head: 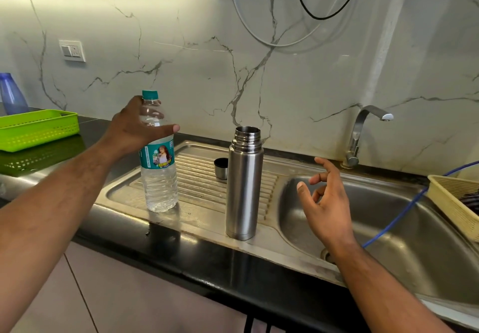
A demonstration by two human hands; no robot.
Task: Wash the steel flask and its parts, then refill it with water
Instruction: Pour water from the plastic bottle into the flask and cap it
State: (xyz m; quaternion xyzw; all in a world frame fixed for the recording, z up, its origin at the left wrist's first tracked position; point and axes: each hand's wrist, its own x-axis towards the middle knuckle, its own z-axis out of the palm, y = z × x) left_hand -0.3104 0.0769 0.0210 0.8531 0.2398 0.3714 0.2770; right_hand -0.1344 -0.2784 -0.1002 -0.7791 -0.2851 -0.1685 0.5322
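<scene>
Steel flask (pixel 243 184) uncapped, upright, rigid, likely slippery: grip mid-body. Left hand (pixel 134 127), 9 o'clock, fingers spread at plastic bottle (pixel 158 156); grip unclear. Right hand (pixel 326 200) fingers loose, empty.

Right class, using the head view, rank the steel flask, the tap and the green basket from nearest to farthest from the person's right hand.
1. Steel flask, upright on the drainboard, just left of the right hand.
2. Tap, behind the sink, against the wall.
3. Green basket, far left on the counter.
</scene>
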